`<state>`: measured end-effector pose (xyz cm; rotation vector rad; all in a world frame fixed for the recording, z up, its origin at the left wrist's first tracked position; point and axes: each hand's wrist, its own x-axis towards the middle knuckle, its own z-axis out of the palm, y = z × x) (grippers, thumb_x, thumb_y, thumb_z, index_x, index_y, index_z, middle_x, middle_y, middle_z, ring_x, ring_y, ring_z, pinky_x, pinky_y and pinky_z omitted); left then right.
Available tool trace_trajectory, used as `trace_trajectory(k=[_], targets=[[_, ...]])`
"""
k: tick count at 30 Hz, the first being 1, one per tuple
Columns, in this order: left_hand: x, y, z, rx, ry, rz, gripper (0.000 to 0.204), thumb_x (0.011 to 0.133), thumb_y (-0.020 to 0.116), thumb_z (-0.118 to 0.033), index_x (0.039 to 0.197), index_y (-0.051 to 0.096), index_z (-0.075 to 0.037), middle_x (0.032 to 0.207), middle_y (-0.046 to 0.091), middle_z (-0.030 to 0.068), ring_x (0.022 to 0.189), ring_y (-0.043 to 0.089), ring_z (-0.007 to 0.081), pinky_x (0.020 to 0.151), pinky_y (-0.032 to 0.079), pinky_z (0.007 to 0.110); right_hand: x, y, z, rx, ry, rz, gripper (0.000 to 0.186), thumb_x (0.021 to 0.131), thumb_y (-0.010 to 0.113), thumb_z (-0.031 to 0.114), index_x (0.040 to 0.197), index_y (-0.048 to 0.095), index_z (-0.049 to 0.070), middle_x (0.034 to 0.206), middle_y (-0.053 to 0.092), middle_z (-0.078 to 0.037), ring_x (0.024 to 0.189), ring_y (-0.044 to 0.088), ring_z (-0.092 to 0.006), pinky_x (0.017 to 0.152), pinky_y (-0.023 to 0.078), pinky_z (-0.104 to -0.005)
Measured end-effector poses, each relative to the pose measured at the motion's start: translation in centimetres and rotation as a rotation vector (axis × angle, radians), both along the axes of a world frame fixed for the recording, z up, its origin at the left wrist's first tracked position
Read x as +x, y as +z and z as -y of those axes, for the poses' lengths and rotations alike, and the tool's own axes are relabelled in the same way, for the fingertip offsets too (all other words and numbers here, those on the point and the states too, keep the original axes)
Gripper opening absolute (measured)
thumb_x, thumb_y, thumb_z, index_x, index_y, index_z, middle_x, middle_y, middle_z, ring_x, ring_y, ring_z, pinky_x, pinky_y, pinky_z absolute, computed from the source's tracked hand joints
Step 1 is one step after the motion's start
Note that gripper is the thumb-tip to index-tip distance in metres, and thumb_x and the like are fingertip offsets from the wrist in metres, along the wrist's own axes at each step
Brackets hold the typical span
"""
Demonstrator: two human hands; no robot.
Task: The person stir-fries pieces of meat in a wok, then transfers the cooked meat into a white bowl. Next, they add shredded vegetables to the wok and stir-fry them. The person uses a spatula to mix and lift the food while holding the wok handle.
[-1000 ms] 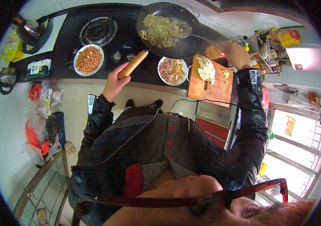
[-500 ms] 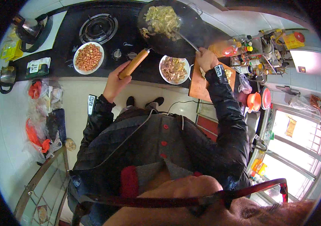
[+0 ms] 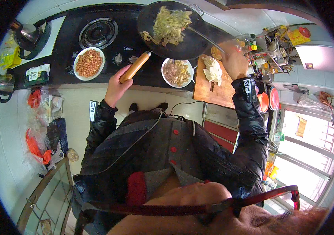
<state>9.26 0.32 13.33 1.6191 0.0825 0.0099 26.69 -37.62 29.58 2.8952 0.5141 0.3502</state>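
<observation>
At the back of the stove sits a black wok (image 3: 198, 25) with a heap of pale green and brown food (image 3: 171, 24) in it. My left hand (image 3: 117, 87) is closed around its wooden handle (image 3: 137, 65), which points toward me. My right hand (image 3: 235, 62) grips a long metal spatula (image 3: 210, 40). Its blade end reaches into the wok at the right side of the food and is partly hidden there. Beneath my right forearm and wrist lies a wooden cutting board (image 3: 202, 91) bearing pale sliced pieces (image 3: 213, 70).
A white plate of peanuts (image 3: 89, 63) rests left of the wok handle, near an unlit burner (image 3: 98, 33). Another white bowl (image 3: 178, 73), holding cooked-looking meat pieces, stands between handle and board. Crowded bottles (image 3: 258, 62) line the right side. A kettle (image 3: 29, 36) is far left.
My right hand has moved right and slightly toward me with the spatula, uncovering the pale slices on the board. The heap in the wok has shifted and spread. My left hand keeps its hold.
</observation>
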Motion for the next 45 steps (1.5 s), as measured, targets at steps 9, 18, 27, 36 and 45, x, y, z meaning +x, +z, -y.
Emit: trace_trajectory(k=[9,18,27,36,45], targets=[[0.1,-0.4,0.1,-0.024,0.024,0.019,0.057,0.082,0.068,-0.004,0.136,0.053,-0.002,0.111,0.064,0.0048,0.088,0.057,0.0071,0.075,0.049,0.024,2.4,2.5,-0.4,-0.056,0.05,-0.086,0.024,0.087,0.061,0.028,0.106,0.071,0.015,0.087,0.068,-0.016,0.08,0.067,-0.0353,0.07,0.054,-0.0472],[0.0,-0.2,0.4,-0.045,0.034,-0.036,0.056,0.081,0.068,-0.003,0.136,0.053,-0.003,0.112,0.064,0.0052,0.088,0.058,0.008,0.076,0.05,0.024,8.6,5.3,2.4,0.009,0.04,-0.731,0.026,0.085,0.063,0.029,0.094,0.072,0.006,0.068,0.066,-0.012,0.055,0.064,-0.0237,0.057,0.052,-0.0376],[-0.1,0.4,0.5,0.004,0.035,-0.044,0.057,0.082,0.067,-0.001,0.137,0.052,-0.002,0.117,0.062,0.0042,0.093,0.056,0.008,0.08,0.048,0.022,3.0,-8.9,-2.8,0.937,-0.149,-1.006,0.022,0.095,0.052,0.025,0.095,0.066,0.007,0.068,0.052,0.001,0.044,0.039,-0.0093,0.037,0.028,-0.0284],[0.0,0.2,0.5,-0.033,0.009,0.006,0.057,0.082,0.066,-0.002,0.137,0.052,-0.002,0.108,0.062,0.0037,0.083,0.055,0.0059,0.072,0.047,0.022,4.3,3.5,2.1,1.121,-0.433,-1.313,0.02,0.1,0.042,0.015,0.108,0.06,0.011,0.063,0.044,0.003,0.042,0.028,-0.0023,0.035,0.019,-0.0198],[-0.1,-0.1,0.4,-0.04,0.016,0.023,0.057,0.082,0.068,-0.004,0.137,0.052,-0.002,0.11,0.063,0.0043,0.084,0.056,0.0067,0.072,0.048,0.022,7.4,10.2,-0.1,-0.255,0.049,-0.457,0.027,0.078,0.066,0.029,0.088,0.074,0.005,0.089,0.07,-0.02,0.086,0.068,-0.0379,0.076,0.054,-0.0492]])
